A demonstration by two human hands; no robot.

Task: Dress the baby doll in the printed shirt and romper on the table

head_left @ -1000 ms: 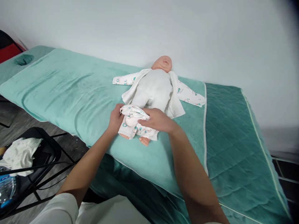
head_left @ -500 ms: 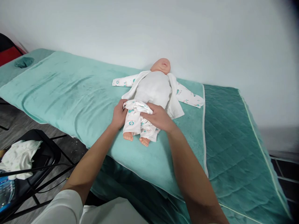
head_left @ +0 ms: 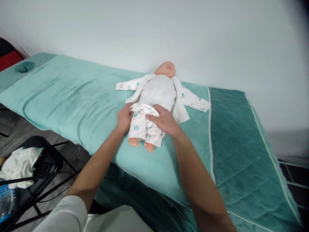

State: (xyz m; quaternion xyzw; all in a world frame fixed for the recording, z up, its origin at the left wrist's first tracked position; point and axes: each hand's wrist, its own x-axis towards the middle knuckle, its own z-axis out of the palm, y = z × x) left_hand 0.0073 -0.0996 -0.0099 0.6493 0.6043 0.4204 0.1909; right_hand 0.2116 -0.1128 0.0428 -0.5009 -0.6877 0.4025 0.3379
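Observation:
A baby doll [head_left: 166, 68] lies on its back, feet towards me, on a green bed cover [head_left: 96, 87]. White patterned baby pants [head_left: 137, 125] cover its legs, with the waistband bunched around the thighs and both feet poking out. My left hand [head_left: 124, 117] grips the waistband at its left side, fingers partly hidden. At the other side, my right hand [head_left: 166, 120] pinches the waistband with the thumb on top. An open patterned jacket [head_left: 195, 100] is on the doll's arms, its front flaps spread apart over a plain white torso [head_left: 158, 90].
A white wall [head_left: 154, 29] runs behind the bed. A darker quilted cover [head_left: 241, 138] lies at the right end, and a face hole [head_left: 25, 67] is at the left end. On a black folding chair [head_left: 51, 153] at lower left are a white cloth [head_left: 23, 162] and a plastic bottle [head_left: 6, 199].
The waistband has shifted slightly to the right and been drawn a little up on the left side. Both hands keep their hold; the doll otherwise lies as before.

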